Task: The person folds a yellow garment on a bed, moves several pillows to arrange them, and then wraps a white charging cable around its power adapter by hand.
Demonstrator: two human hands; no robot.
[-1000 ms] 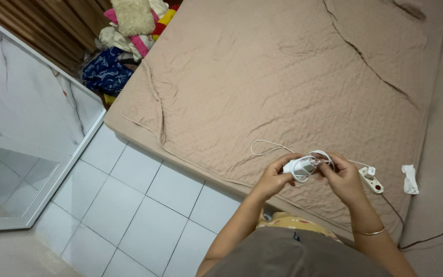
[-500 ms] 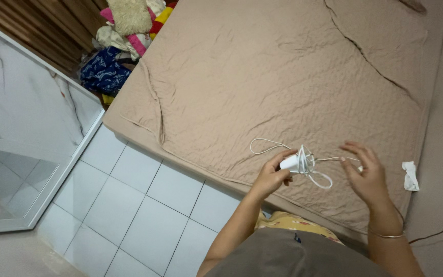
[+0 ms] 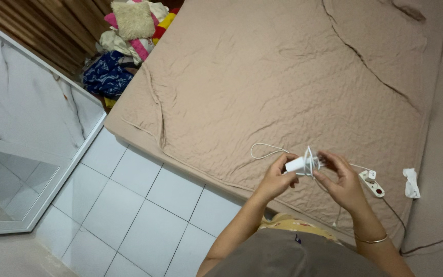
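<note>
My left hand (image 3: 274, 179) grips a small white charger block (image 3: 296, 164) with white cable looped around it. My right hand (image 3: 340, 180) is close against the block's right end, fingers pinching the white cable (image 3: 314, 162) at the coils. A loose loop of the same cable (image 3: 263, 149) lies on the tan quilted bed cover (image 3: 283, 72) just beyond my left hand. Both hands hover over the near edge of the bed.
A white power strip (image 3: 371, 183) with a dark cord lies on the bed right of my right hand, with a crumpled white tissue (image 3: 411, 182) beyond it. Piled clothes and a plush cushion (image 3: 124, 36) sit at the bed's far left corner. White floor tiles (image 3: 129, 205) and a marble-look panel (image 3: 21, 118) lie to the left.
My right hand, which had swung out to the right with the cable drawn out, has come back against the charger block. The hanging loop under the block is gone.
</note>
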